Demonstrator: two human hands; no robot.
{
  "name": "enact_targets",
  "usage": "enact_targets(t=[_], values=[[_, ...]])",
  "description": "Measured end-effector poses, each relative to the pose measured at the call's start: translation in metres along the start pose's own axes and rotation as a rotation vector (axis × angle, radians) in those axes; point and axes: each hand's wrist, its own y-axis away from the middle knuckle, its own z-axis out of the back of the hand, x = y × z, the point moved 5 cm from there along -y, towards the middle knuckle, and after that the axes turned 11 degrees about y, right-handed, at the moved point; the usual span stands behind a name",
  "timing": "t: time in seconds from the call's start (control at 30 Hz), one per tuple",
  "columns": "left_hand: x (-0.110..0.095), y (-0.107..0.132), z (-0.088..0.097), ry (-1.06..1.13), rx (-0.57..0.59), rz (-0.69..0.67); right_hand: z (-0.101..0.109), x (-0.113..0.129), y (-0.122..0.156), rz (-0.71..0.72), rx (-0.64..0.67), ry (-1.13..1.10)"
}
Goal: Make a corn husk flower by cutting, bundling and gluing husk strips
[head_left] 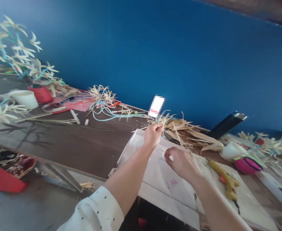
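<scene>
My left hand (152, 135) reaches over the far edge of a white cardboard sheet (155, 183). Its fingers are pinched at a pale dried-husk flower (164, 120), with a bit of light blue stem showing below. Closer to me, my right hand (179, 160) hovers over the cardboard, thumb and fingertips curled together. Whatever they hold, if anything, is too small to make out. Loose dried corn husks (191, 136) lie just beyond both hands. Pinkish handwriting marks the cardboard.
A yellow glue gun (227, 183) lies on the right, near a pink pouch (248, 165) and a white cup (232, 150). A black bottle (227, 124) leans against the blue wall. To the left are light blue stems (104, 117), a red pouch (41, 94) and tall husk flowers (22, 48).
</scene>
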Motion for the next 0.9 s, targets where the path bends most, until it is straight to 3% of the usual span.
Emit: enact_targets(t=[0.23, 0.43, 0.63, 0.9], values=[[-0.003, 0.002, 0.001, 0.012, -0.012, -0.002, 0.002, -0.056, -0.016, -0.338, -0.191, -0.779], [0.0, 0.0, -0.002, 0.18, -0.002, 0.079, -0.006, -0.058, -0.032, -0.507, -0.355, -1.535], [0.003, -0.002, -0.002, 0.358, -0.033, 0.172, -0.003, -0.037, -0.054, -0.504, -0.395, -1.773], [0.0, -0.004, 0.001, 0.288, -0.043, 0.152, -0.023, -0.033, -0.061, -0.517, -0.495, -1.935]])
